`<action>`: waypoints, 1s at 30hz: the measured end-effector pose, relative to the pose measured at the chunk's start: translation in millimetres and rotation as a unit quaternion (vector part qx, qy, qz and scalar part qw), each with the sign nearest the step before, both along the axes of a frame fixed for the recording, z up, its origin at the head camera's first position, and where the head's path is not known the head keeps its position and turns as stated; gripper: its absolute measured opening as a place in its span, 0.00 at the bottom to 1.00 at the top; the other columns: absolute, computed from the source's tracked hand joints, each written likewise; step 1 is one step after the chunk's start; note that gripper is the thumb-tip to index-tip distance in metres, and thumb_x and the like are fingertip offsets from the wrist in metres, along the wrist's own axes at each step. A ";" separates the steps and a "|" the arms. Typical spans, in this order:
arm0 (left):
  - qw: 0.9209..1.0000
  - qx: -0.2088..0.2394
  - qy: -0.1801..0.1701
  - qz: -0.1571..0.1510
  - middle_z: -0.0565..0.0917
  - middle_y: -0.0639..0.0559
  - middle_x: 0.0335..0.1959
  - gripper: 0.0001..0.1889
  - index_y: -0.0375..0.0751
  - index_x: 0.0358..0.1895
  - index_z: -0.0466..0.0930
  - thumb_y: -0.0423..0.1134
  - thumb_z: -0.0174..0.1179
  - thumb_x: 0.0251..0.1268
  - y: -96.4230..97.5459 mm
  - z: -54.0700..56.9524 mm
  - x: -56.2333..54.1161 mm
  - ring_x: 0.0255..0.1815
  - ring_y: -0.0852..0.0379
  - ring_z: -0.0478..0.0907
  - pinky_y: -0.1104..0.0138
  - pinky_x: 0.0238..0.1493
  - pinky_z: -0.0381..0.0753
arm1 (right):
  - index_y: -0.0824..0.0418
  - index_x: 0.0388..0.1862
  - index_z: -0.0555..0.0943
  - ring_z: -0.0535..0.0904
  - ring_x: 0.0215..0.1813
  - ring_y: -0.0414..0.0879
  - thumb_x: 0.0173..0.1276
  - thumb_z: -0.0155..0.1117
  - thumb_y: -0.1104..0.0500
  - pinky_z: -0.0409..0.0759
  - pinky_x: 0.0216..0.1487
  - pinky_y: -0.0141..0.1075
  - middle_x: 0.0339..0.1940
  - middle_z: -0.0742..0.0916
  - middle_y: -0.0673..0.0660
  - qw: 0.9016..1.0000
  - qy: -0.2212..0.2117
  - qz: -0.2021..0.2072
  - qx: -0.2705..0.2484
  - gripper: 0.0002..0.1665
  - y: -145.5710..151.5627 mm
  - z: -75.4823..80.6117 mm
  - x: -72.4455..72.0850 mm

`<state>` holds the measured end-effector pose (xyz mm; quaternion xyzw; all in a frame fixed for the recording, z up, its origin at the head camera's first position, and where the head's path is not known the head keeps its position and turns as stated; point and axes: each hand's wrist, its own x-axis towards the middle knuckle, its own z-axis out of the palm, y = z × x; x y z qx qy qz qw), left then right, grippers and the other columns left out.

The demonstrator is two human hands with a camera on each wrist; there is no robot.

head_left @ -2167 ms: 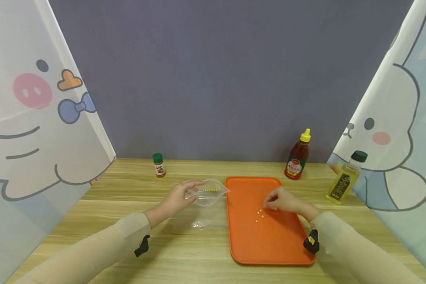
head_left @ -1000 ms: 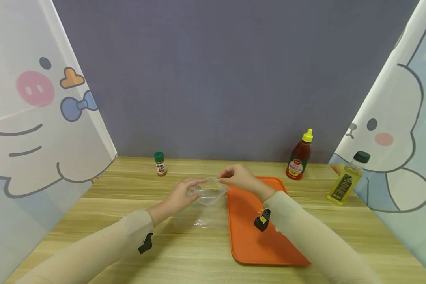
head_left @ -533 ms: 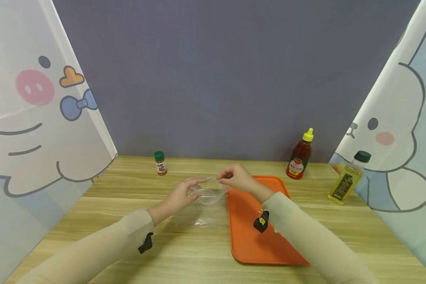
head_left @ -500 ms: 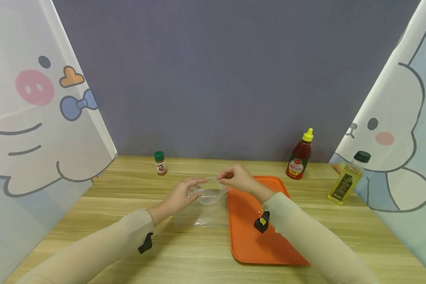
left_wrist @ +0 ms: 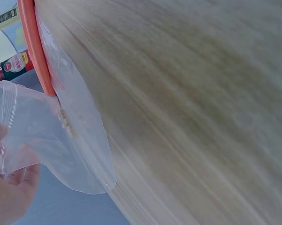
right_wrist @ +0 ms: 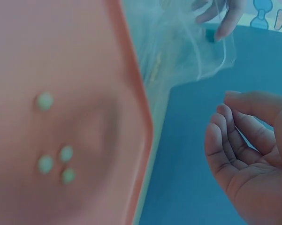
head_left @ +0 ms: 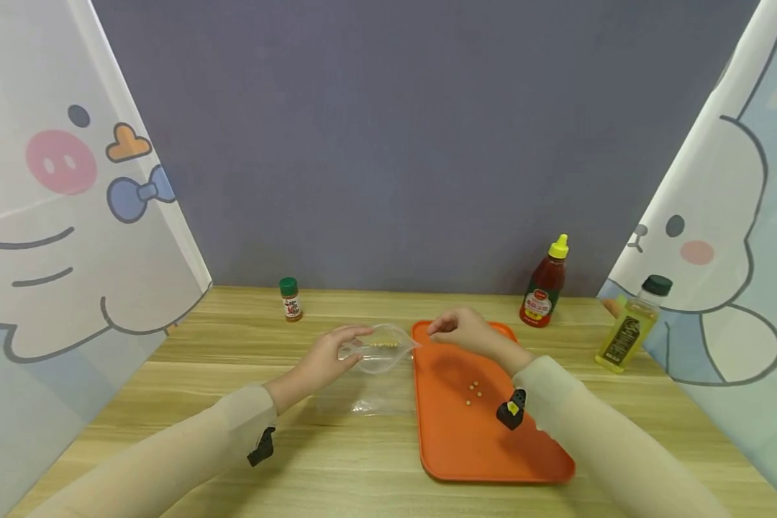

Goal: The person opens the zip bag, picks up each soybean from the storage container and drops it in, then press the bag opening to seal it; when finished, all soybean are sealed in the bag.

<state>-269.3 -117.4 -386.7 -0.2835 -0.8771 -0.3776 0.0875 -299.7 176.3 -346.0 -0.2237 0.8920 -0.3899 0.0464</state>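
Note:
My left hand (head_left: pixel 326 355) holds the mouth of a clear zip bag (left_wrist: pixel 42 122), thumb and fingers spread along the opening so that it gapes. Inside the bag, which lies flat on the table, a row of small pale yellow soybeans (head_left: pixel 383 344) shows through the plastic. Several loose soybeans (head_left: pixel 469 403) lie on the orange tray (head_left: pixel 492 453). Over the tray's far left part hovers my right hand (head_left: pixel 469 333), apart from the bag. Its fingers are loosely curled, with nothing visible between thumb and fingertips in the right wrist view.
At the back left stands a small spice jar (head_left: pixel 291 306) with a green cap. A red sauce bottle (head_left: pixel 539 291) with a yellow tip and an oil bottle (head_left: pixel 626 334) stand beyond the tray on the right. A grey panel (head_left: pixel 395 144) closes off the back.
My right hand went from the soybeans on the tray to the bag's mouth, stayed there, then drew back right over the tray. My left hand kept its hold on the bag.

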 end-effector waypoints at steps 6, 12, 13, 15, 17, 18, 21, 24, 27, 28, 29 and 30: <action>1.000 0.004 0.000 0.008 0.76 0.43 0.64 0.26 0.39 0.63 0.74 0.27 0.64 0.59 -0.3 -0.5 0.0 0.52 0.45 0.81 0.52 0.54 0.82 | 0.66 0.42 0.85 0.84 0.45 0.49 0.66 0.65 0.63 0.85 0.47 0.42 0.43 0.88 0.62 1.000 -0.019 0.015 -0.015 0.08 22.2 -9.3 0.5; 1.000 0.006 0.001 0.008 0.77 0.43 0.64 0.26 0.41 0.63 0.75 0.28 0.64 0.59 0.2 -0.7 0.0 0.52 0.46 0.81 0.52 0.55 0.82 | 0.69 0.45 0.84 0.84 0.45 0.49 0.65 0.65 0.63 0.84 0.47 0.43 0.43 0.89 0.62 0.999 -0.043 0.000 0.003 0.12 39.8 -21.4 3.6; 1.000 0.006 0.000 0.007 0.77 0.43 0.63 0.26 0.41 0.63 0.75 0.28 0.64 0.59 0.3 -0.8 0.0 0.52 0.46 0.81 0.53 0.55 0.82 | 0.69 0.45 0.84 0.84 0.44 0.48 0.65 0.65 0.63 0.85 0.46 0.42 0.43 0.89 0.62 0.999 -0.045 -0.002 0.005 0.12 42.4 -23.8 4.1; 1.000 0.007 -0.002 0.007 0.77 0.44 0.63 0.26 0.41 0.63 0.75 0.27 0.64 0.59 0.5 -1.0 0.2 0.52 0.46 0.81 0.54 0.54 0.82 | 0.69 0.44 0.85 0.85 0.43 0.47 0.64 0.66 0.63 0.85 0.44 0.38 0.41 0.89 0.61 0.999 -0.046 -0.004 0.007 0.12 47.4 -29.1 5.2; 1.000 0.009 -0.004 0.007 0.77 0.43 0.63 0.26 0.41 0.63 0.75 0.27 0.64 0.59 0.7 -0.9 0.3 0.52 0.46 0.81 0.55 0.53 0.83 | 0.70 0.43 0.85 0.85 0.40 0.45 0.63 0.67 0.63 0.84 0.40 0.35 0.39 0.89 0.61 0.999 -0.053 0.002 -0.001 0.12 51.9 -34.5 6.2; 1.000 0.011 -0.006 0.007 0.77 0.43 0.63 0.26 0.41 0.63 0.75 0.27 0.64 0.59 0.8 -0.9 0.4 0.52 0.45 0.81 0.56 0.53 0.83 | 0.71 0.42 0.85 0.84 0.38 0.44 0.63 0.68 0.64 0.84 0.38 0.34 0.39 0.89 0.62 0.998 -0.057 0.007 -0.007 0.12 54.0 -37.2 6.8; 1.000 0.011 -0.006 0.004 0.76 0.43 0.63 0.26 0.40 0.63 0.75 0.26 0.64 0.59 1.3 -0.6 0.7 0.52 0.45 0.81 0.57 0.51 0.84 | 0.73 0.40 0.84 0.81 0.30 0.41 0.62 0.68 0.65 0.81 0.30 0.32 0.35 0.89 0.63 0.997 -0.077 0.020 -0.022 0.11 60.1 -44.3 9.2; 1.000 0.011 -0.003 -0.002 0.76 0.41 0.64 0.26 0.39 0.62 0.75 0.26 0.63 0.58 1.9 -0.5 1.1 0.51 0.45 0.81 0.58 0.51 0.84 | 0.73 0.38 0.84 0.76 0.25 0.40 0.61 0.69 0.66 0.76 0.25 0.30 0.29 0.88 0.60 0.995 -0.094 0.020 -0.023 0.10 65.5 -49.6 11.8; 1.000 0.010 0.001 -0.005 0.76 0.40 0.64 0.26 0.38 0.62 0.75 0.25 0.63 0.58 1.2 -1.6 1.2 0.51 0.45 0.81 0.58 0.51 0.84 | 0.72 0.37 0.85 0.73 0.24 0.39 0.60 0.70 0.64 0.73 0.24 0.28 0.27 0.87 0.56 0.995 -0.099 0.014 -0.016 0.10 69.7 -52.5 13.8; 1.000 0.011 0.002 -0.005 0.76 0.40 0.63 0.26 0.38 0.62 0.75 0.24 0.63 0.58 0.8 -2.2 1.1 0.51 0.44 0.81 0.58 0.51 0.84 | 0.71 0.37 0.85 0.73 0.23 0.39 0.60 0.70 0.64 0.72 0.24 0.28 0.27 0.87 0.55 0.995 -0.101 0.012 -0.015 0.10 70.9 -53.0 14.2; 1.000 0.011 0.004 -0.005 0.76 0.40 0.63 0.26 0.38 0.62 0.75 0.24 0.63 0.58 0.4 -2.8 1.0 0.51 0.44 0.81 0.58 0.51 0.84 | 0.71 0.37 0.85 0.72 0.24 0.39 0.59 0.71 0.64 0.73 0.25 0.28 0.27 0.87 0.55 0.995 -0.102 0.012 -0.015 0.10 71.8 -53.7 14.5; 1.000 0.012 0.005 -0.005 0.76 0.40 0.63 0.26 0.38 0.62 0.75 0.24 0.63 0.58 -0.1 -3.5 0.8 0.50 0.44 0.81 0.58 0.50 0.84 | 0.71 0.37 0.84 0.73 0.25 0.39 0.59 0.71 0.64 0.73 0.25 0.28 0.28 0.87 0.56 0.995 -0.101 0.012 -0.014 0.10 72.6 -54.1 14.8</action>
